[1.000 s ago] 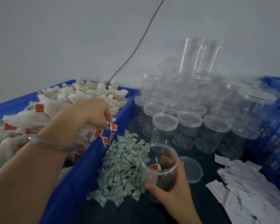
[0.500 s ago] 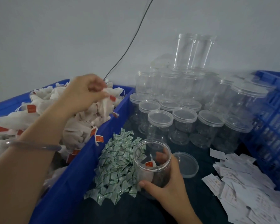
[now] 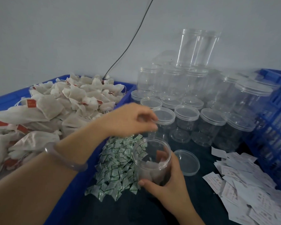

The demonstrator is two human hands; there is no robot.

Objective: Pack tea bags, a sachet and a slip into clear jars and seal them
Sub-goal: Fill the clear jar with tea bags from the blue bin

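**Open jar: grip state and handling notes**

The fingers (image 3: 147, 115) of the left hand (image 3: 130, 119) point downward, bunched loosely, directly above the mouth of the open jar (image 3: 152, 161). Motion blur hides the tips, so it cannot be determined whether they pinch anything. The right hand (image 3: 169, 184) grips the jar low on its wall, with the thumb on the near side and the fingers wrapped round the far side. The jar stands upright on the worktop (image 3: 201, 189) and holds a few tea bags.

Handling, as a judgement:
- The jar is thin clear plastic, light, smooth and likely slippery. Hold it by the lower wall and leave the mouth free.
- The tea bags (image 3: 63, 103) are soft and light, with string tags that may snag. Pinch one bag by its body.

The tea-bag supply fills the blue crate (image 3: 81, 184) at left. The sachets (image 3: 118, 164) lie in a heap just left of the jar, touching it. A loose lid (image 3: 187, 162) lies just right of the jar. The slips (image 3: 243, 184) are scattered at near right. The lidded jars (image 3: 186, 116) are stacked on the far side.
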